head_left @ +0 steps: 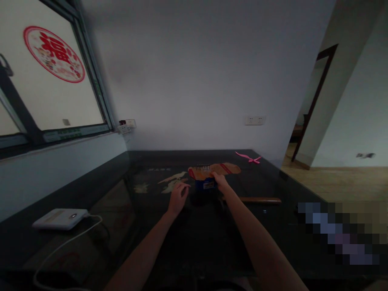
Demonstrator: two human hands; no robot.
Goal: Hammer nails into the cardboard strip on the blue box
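On the dark glossy table stands a small blue box [206, 184] with a white label on its front. Above it stretches a flat, orange-brown piece [228, 168] with red bands, rounded at its right end. Thin dark upright strips, like teeth, show along its back edge. My right hand [220, 180] grips this piece near the box's right side; its fingertips are partly hidden. To the left of the box, my left hand [179, 195] is raised with nothing in it, thumb and fingers apart. A wooden-handled tool [260, 200] lies behind my right forearm, which partly covers its other end.
A white device [62, 218] with a white cable [68, 241] lies at the table's left. A thin pink object [253, 160] rests near the back right corner. The wall [194, 81] rises behind the table. A blurred-out patch [336, 236] covers the right side.
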